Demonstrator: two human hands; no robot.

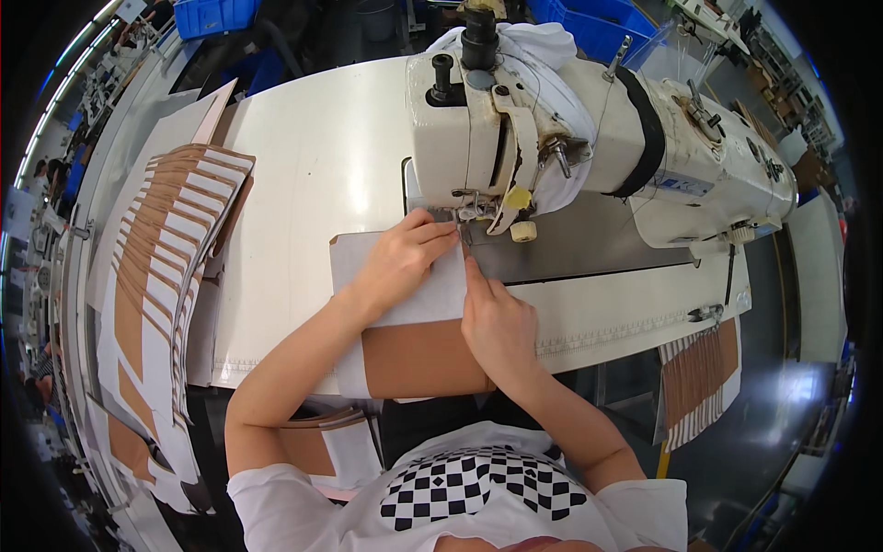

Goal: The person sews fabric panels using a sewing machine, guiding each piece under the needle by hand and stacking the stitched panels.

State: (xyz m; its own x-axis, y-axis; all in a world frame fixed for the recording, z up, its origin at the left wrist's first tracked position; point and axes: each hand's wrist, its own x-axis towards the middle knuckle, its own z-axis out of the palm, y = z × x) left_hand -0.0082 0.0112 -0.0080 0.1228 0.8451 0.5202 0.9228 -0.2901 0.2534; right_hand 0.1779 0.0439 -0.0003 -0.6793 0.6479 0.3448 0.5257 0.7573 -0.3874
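Observation:
A flat white-and-brown fabric panel lies on the sewing machine's bed, its far edge close by the presser foot. My left hand rests on the panel's white part, fingers closed and pinching the edge just in front of the needle area. Along the panel's right edge, my right hand grips it, with the index finger pointing toward the presser foot and the other fingers curled. The white sewing machine stands over the far side of the work. My fingertips partly hide the edge at the needle.
A fanned stack of brown-and-white panels stands on the left. Another bundle of striped panels hangs off the table's right front edge. More panels lie by my lap. Blue bins sit behind the white table. White cloth wraps the machine head.

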